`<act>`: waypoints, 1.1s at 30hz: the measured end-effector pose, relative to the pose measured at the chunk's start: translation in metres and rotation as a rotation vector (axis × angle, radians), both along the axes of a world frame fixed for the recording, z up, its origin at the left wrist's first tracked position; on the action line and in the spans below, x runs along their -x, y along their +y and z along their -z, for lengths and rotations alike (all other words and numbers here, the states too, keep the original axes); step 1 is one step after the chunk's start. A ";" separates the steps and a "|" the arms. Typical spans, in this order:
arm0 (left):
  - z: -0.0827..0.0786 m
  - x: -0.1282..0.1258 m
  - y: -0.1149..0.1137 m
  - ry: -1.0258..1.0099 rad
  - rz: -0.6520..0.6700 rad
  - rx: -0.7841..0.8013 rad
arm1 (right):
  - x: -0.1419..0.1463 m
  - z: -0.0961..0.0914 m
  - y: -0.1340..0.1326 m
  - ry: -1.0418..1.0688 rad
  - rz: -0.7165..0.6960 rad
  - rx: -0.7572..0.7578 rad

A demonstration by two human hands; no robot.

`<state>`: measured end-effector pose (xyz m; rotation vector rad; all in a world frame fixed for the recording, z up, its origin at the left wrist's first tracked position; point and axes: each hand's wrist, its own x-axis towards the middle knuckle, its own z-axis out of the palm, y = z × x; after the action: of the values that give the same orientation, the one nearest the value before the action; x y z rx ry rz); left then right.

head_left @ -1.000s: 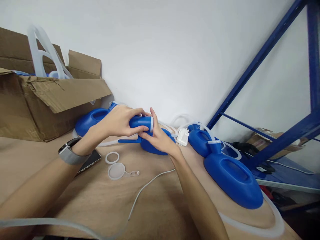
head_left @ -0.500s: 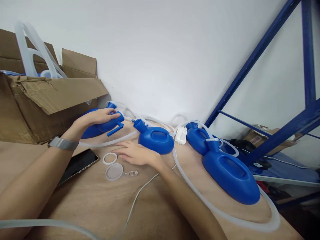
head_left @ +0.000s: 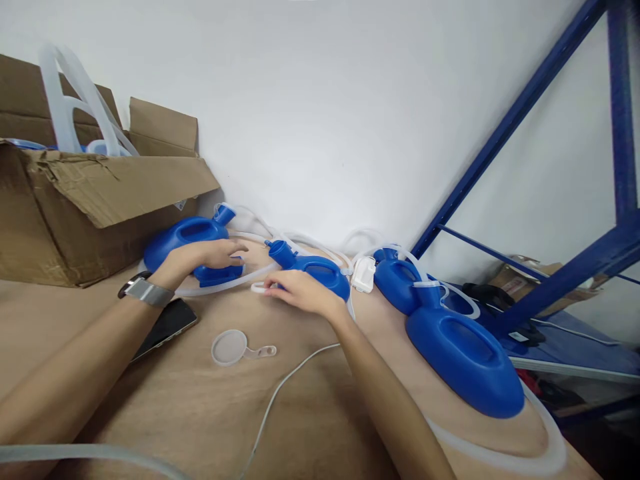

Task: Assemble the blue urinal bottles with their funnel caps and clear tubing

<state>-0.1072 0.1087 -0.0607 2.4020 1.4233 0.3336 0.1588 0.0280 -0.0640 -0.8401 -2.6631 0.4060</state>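
Observation:
My right hand (head_left: 303, 290) pinches a thin white ring (head_left: 259, 287) just above the table, in front of the middle blue plastic bottle (head_left: 325, 275) with a handle and open neck. My left hand (head_left: 213, 255), with a watch at the wrist, is open. Its fingers stretch out over a smaller blue plastic part (head_left: 220, 273), which they partly hide; I cannot tell whether they touch it. Behind this hand lies another blue bottle (head_left: 185, 233). A clear round cap with a strap (head_left: 230, 347) lies flat nearer to me.
A cardboard box (head_left: 100, 213) with white tubing stands at the left. A phone (head_left: 167, 327) lies beneath my left forearm. Two blue bottles, one nearer (head_left: 465, 353), lie at the right beside a blue metal rack (head_left: 500, 143). White hoses and a thin cable (head_left: 280, 387) cross the table.
My right hand has picked up the white ring and moved it right and away from me. My left hand has come off the blue part's upper end, and that part now sits lower.

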 end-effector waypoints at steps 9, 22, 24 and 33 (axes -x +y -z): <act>-0.072 -0.056 -0.082 -0.163 0.416 -0.015 | -0.021 -0.027 -0.002 0.329 0.042 -0.040; -0.031 -0.046 -0.034 -0.387 0.090 -0.134 | -0.091 0.003 0.038 0.152 0.459 -0.132; -0.017 -0.053 -0.028 -0.391 0.095 -0.106 | -0.097 0.014 0.045 0.136 0.443 -0.120; -0.002 -0.061 -0.023 -0.281 0.084 -0.097 | -0.097 0.029 0.051 0.228 0.456 -0.142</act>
<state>-0.0463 0.0856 -0.0583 2.3672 1.2033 0.7024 0.2559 0.0788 -0.0930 -1.2317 -2.1778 0.1817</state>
